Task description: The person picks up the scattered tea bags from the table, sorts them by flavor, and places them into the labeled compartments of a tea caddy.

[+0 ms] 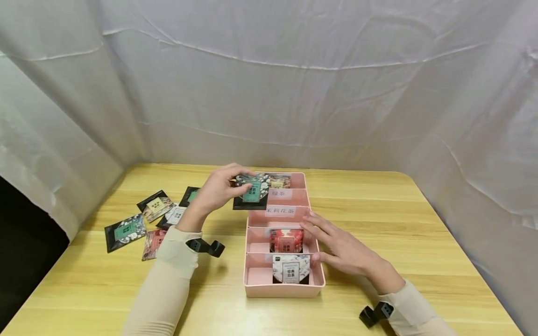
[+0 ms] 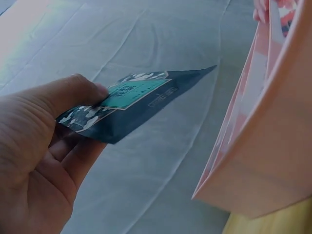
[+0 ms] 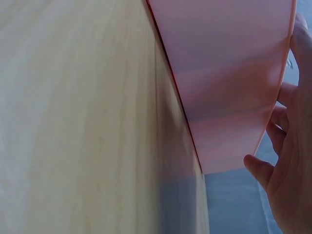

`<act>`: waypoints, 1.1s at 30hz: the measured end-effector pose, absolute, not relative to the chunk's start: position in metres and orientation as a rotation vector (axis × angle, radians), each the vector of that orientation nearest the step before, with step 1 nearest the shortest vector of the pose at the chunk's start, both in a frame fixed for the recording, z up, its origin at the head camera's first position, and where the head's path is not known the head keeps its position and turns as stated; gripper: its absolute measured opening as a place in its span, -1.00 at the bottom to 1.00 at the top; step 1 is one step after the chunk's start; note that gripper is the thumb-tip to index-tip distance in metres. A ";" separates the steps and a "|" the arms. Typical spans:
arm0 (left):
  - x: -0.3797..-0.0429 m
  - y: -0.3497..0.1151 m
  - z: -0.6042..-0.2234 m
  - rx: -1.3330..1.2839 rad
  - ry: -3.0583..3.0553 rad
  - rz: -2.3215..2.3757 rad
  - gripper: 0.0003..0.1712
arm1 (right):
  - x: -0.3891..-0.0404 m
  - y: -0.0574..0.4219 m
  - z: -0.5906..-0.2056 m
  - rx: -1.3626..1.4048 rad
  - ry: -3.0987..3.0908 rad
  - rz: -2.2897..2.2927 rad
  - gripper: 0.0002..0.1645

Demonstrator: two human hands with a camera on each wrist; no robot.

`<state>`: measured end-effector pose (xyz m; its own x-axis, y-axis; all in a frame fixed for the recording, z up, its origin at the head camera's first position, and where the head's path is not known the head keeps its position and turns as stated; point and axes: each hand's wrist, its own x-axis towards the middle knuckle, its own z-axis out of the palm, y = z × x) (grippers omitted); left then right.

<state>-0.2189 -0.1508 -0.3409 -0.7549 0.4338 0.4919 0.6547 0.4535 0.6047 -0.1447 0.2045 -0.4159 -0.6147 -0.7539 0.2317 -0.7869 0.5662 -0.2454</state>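
Note:
My left hand pinches a dark tea sachet with a green label between thumb and fingers, held above the pink divided box near its far left side. In the left wrist view, the green-labelled sachet lies tilted in the grip, apart from the box wall. With loosely bent fingers, my right hand rests along the box's right rim. Inside the box, a white sachet stands in the front compartment, a red sachet behind it. A yellow-labelled sachet is in the far compartment.
Left of the box, loose sachets lie on the wooden table: a green one, a yellow-labelled one, a pink-red one, a white one and another, partly hidden. Paper labels mark the compartments. White cloth surrounds the table.

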 end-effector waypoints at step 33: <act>-0.219 -0.108 -0.367 -1.314 -2.683 -0.952 -0.52 | -0.142 0.202 -0.416 1.307 -2.692 0.504 -0.13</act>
<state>-0.2191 -0.1078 -0.3666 -0.6488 0.7153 0.2597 0.7190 0.4644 0.5171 -0.1425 0.2021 -0.4162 -0.6246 -0.7440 0.2373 -0.7795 0.5752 -0.2481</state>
